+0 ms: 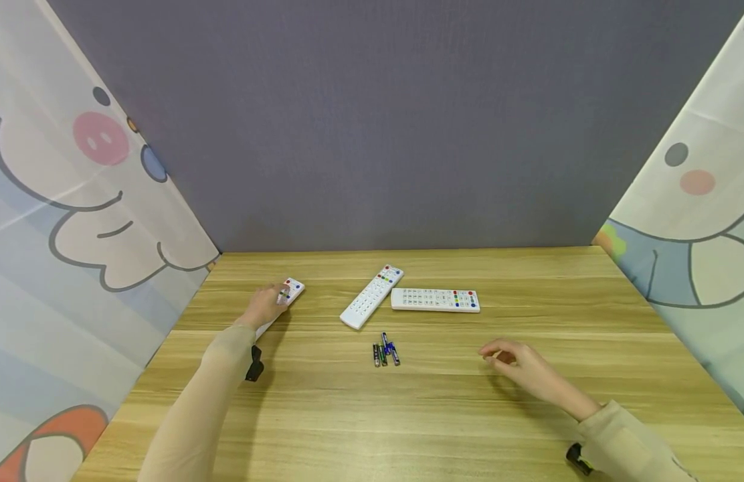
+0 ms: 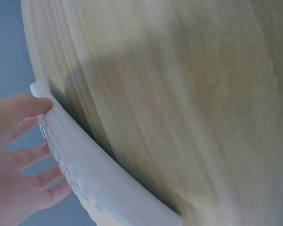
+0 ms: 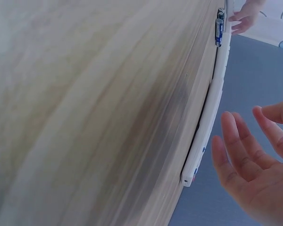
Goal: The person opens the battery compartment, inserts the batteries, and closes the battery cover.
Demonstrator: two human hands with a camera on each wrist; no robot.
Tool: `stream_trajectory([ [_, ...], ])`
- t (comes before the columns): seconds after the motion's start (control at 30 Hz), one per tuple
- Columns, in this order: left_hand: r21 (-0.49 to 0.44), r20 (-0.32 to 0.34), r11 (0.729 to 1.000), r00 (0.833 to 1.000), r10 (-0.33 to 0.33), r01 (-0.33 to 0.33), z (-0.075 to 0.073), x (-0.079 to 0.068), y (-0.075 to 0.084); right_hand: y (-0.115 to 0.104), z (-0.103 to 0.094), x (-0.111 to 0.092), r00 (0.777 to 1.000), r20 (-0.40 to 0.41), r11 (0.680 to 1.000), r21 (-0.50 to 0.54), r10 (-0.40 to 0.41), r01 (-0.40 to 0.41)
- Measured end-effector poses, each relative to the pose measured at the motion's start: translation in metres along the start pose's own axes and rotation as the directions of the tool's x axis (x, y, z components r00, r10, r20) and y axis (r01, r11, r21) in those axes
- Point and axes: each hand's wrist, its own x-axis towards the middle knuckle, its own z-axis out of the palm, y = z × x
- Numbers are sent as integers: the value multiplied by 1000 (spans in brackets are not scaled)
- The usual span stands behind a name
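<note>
A tall grey-blue wall panel stands behind the crosswise white plastic remote control; pale fabric sheets printed with cartoon animals flank it on both sides; under it lies a yellowish wood-grain table. The left hand, well to the left of the crosswise remote, grips a second long white plastic remote, thumb against one long edge and fingers over the keyed face; whether it is lifted at all, I cannot tell. The right hand, nearer the wearer and to the right of the crosswise remote, holds nothing; its fingers bend loosely, with thumb and fingertips moderately apart. A third white plastic remote slants just left of the crosswise one; slim cylindrical batteries in blue, green and dark casings cluster on the wearer's side of it, near its left end.

The batteries could roll off if a sleeve or a remote brushed them, being round and loose; the gripped remote might slip or twist, since the thumb bears on a narrow edge.

No brand can be read; the batteries' printing is too small or blurred; the remotes' key markings are illegible, only red, green, yellow and blue keys standing out.
</note>
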Motion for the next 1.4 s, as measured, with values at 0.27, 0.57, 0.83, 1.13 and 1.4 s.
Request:
stream_trajectory([
  [0.27, 22, -2, 1000, 1000, -5, 5, 6, 2, -4, 0, 1, 1, 1000, 1, 1000, 3, -5, 5],
  [0.57, 39, 18, 997, 998, -64, 63, 2, 3, 4, -1, 3, 1, 1000, -12, 1000, 3, -14, 14],
  [0.83, 78, -87, 994, 993, -74, 81, 1, 8, 24, 0, 3, 2, 1000, -4, 1000, 7, -13, 13],
  [1.13, -11, -137, 1000, 991, -4, 3, 7, 16, 57, 2, 3, 2, 1000, -3, 1000, 14, -24, 24],
  [1.4, -79, -71, 997, 997, -8, 3, 18, 28, 83, 0, 2, 2, 1000, 19, 1000, 28, 5, -5],
])
